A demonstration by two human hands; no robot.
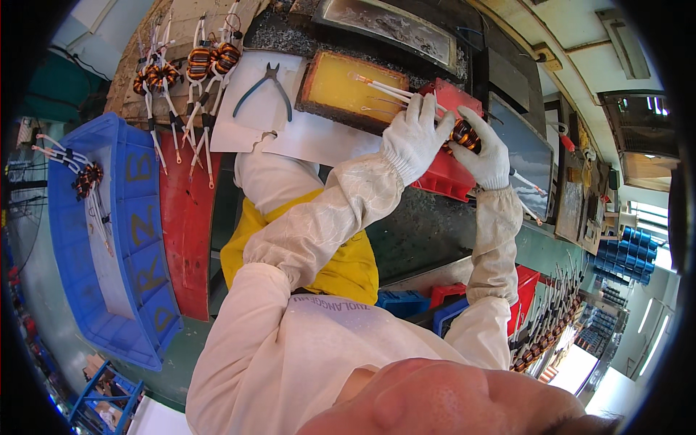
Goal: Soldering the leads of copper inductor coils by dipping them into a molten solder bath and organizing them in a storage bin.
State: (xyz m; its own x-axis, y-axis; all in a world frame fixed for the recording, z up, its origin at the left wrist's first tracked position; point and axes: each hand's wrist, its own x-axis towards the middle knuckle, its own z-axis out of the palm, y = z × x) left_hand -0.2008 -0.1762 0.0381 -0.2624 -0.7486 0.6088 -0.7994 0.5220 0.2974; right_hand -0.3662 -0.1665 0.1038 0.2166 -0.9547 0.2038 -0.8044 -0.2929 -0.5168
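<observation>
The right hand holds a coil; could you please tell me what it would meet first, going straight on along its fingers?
Beyond the coil it holds, the right hand would probably first meet the red piece just ahead, though this may lie lower; depth is unclear.

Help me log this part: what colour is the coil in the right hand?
The coil is orange and black, clearest in the head view.

There are two gloved hands, one left hand (pixel 413 142) and one right hand (pixel 488 155), with one held coil (pixel 464 135), at least four tabletop coils (pixel 199 64), one binned coil (pixel 88 177), one large blue bin (pixel 148 239), one pair of pliers (pixel 254 96) and one yellow-filled tray (pixel 337 111).
</observation>
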